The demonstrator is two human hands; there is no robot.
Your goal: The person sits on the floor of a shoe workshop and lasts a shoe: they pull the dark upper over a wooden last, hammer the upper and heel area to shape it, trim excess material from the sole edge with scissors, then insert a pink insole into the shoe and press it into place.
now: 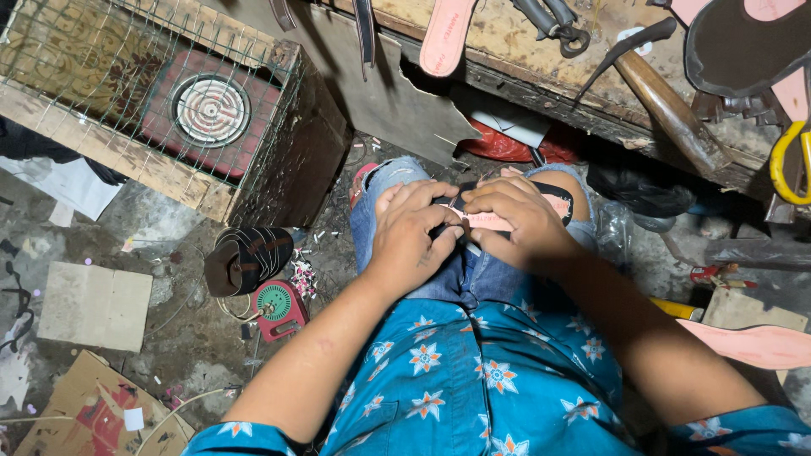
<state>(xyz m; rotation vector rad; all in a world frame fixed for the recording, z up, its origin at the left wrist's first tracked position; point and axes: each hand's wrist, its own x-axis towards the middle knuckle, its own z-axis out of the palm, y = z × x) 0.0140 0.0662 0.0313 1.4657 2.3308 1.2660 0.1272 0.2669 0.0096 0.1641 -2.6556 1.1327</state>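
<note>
I see both hands together on my lap: left hand [411, 230] and right hand [513, 221] pinch a pink sandal sole [553, 205] with black strap. Looks light, flexible; best gripped at the edges.

A wooden box [279, 169] covered with wire mesh [101, 76] stands at upper left, with a round coil heater [209, 110] inside it. Beside it on the dirty floor [177, 338] lie a roll of dark strap [247, 257], a small red device with a green disc [277, 306], and pieces of cardboard [95, 306]. On the worktop [524, 42] rest a hammer [672, 110], pliers [557, 24], a pink sole [445, 35] and yellow-handled scissors [790, 165]. Another pink sole piece [756, 344] lies at lower right.
</note>
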